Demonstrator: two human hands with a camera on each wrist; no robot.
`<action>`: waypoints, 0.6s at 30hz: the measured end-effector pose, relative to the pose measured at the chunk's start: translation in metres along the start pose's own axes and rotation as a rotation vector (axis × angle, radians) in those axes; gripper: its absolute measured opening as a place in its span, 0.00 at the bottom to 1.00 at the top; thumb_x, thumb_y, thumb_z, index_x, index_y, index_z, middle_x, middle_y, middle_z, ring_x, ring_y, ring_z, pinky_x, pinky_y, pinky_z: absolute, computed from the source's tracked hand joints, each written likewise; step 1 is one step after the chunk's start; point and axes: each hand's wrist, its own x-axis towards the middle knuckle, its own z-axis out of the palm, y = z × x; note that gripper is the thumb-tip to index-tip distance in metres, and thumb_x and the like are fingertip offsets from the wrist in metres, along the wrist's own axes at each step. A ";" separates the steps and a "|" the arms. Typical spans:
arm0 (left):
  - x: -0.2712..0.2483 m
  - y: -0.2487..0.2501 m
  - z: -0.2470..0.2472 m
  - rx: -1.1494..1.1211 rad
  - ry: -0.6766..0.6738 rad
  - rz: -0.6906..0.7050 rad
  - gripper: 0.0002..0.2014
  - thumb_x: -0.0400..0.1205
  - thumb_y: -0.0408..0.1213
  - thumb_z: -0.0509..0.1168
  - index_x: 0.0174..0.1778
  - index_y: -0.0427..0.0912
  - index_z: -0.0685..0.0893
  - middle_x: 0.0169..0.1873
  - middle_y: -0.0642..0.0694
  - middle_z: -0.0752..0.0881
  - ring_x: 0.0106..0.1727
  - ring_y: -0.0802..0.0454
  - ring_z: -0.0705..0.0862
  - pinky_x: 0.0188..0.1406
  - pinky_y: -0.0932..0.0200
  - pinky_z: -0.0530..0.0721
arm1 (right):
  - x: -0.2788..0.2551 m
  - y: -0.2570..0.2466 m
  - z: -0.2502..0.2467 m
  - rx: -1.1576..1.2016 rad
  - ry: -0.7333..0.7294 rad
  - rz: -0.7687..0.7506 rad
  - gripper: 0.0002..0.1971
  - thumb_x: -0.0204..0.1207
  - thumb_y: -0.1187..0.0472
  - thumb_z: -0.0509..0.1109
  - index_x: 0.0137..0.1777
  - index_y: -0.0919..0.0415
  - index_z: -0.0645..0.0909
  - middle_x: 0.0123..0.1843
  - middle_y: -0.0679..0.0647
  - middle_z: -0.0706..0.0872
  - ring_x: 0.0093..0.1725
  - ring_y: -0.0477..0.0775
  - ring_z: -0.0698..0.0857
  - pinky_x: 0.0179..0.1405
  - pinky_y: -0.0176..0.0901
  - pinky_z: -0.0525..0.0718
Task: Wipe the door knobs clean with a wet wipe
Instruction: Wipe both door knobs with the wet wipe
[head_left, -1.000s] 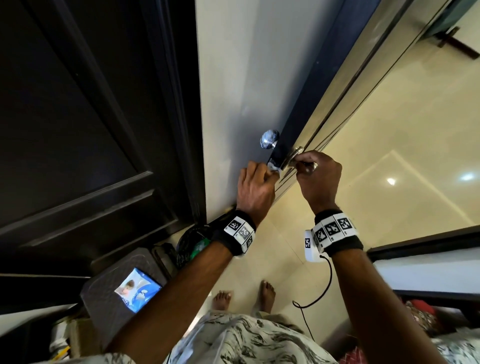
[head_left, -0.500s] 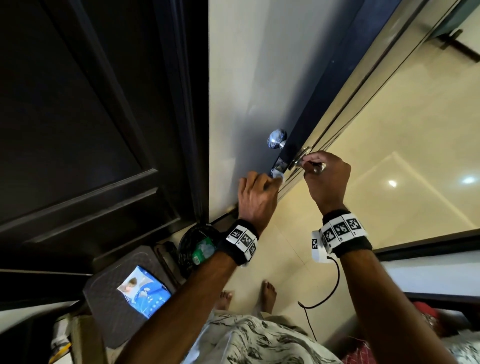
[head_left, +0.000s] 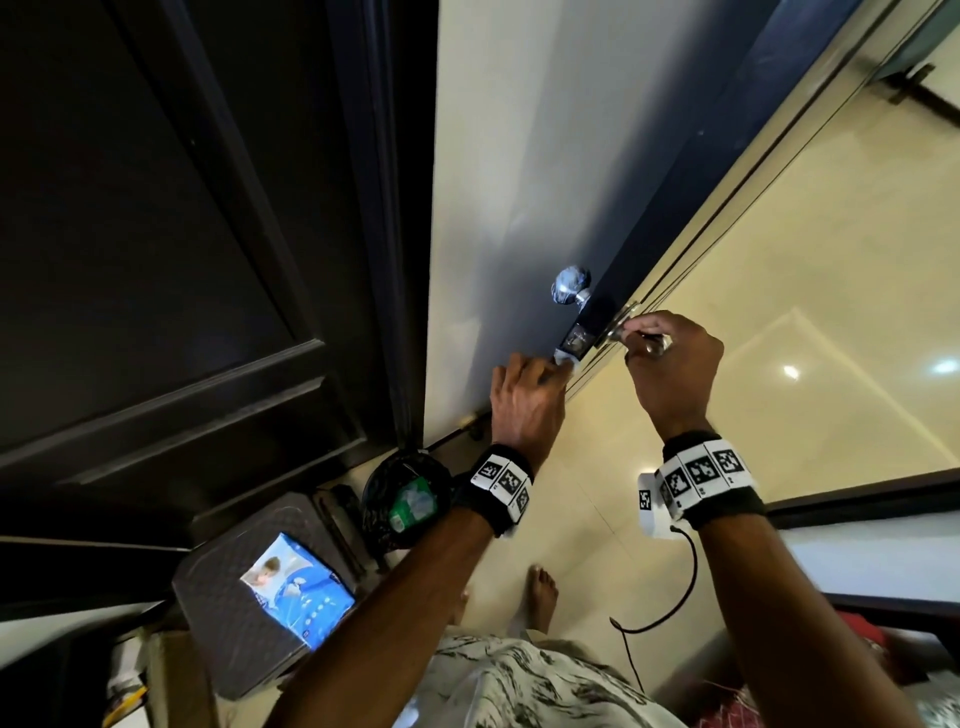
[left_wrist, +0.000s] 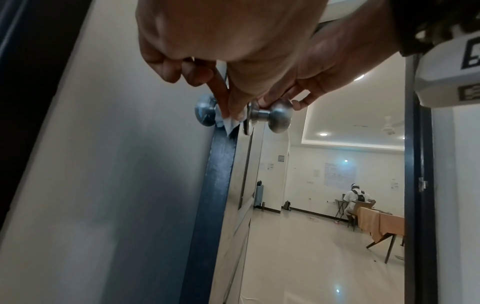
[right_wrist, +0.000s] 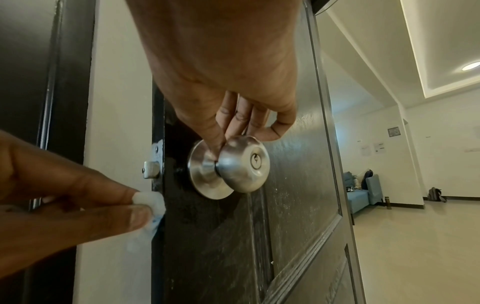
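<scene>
Doorway, door (head_left: 509, 156) ajar: right hand (head_left: 670, 364) pinches keyed knob (right_wrist: 242, 163); left hand (head_left: 524, 400) pinches wet wipe (right_wrist: 153, 202) at door's edge below latch (right_wrist: 152, 169). Next, likely, wipe onto a knob.

Your round brushed-steel knob with a keyhole (right_wrist: 242, 164) juts from the dark door face, on a round steel plate. Your second round steel knob (head_left: 570, 285) sits on the door's other, pale face. Your small crumpled white wet wipe (right_wrist: 153, 202) presses the door edge just below the latch.
</scene>
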 end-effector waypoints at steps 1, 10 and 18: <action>0.001 0.002 0.001 -0.009 -0.001 0.000 0.12 0.76 0.33 0.80 0.54 0.50 0.94 0.37 0.48 0.88 0.43 0.44 0.83 0.39 0.53 0.78 | 0.000 0.000 0.000 0.003 0.002 0.000 0.10 0.74 0.72 0.78 0.46 0.55 0.93 0.40 0.42 0.90 0.41 0.41 0.87 0.44 0.18 0.78; 0.010 -0.006 0.009 -0.111 0.094 -0.113 0.09 0.75 0.31 0.78 0.47 0.48 0.95 0.36 0.48 0.93 0.38 0.44 0.87 0.39 0.55 0.78 | -0.007 -0.003 0.004 0.008 0.037 -0.006 0.11 0.74 0.73 0.75 0.45 0.55 0.92 0.44 0.49 0.93 0.43 0.42 0.88 0.45 0.14 0.75; 0.027 -0.001 0.007 -0.560 0.050 -0.527 0.07 0.81 0.37 0.78 0.52 0.42 0.96 0.43 0.47 0.96 0.39 0.57 0.92 0.41 0.73 0.86 | -0.008 -0.001 0.005 -0.016 0.046 -0.028 0.10 0.73 0.73 0.75 0.44 0.58 0.92 0.45 0.53 0.94 0.44 0.47 0.89 0.46 0.14 0.74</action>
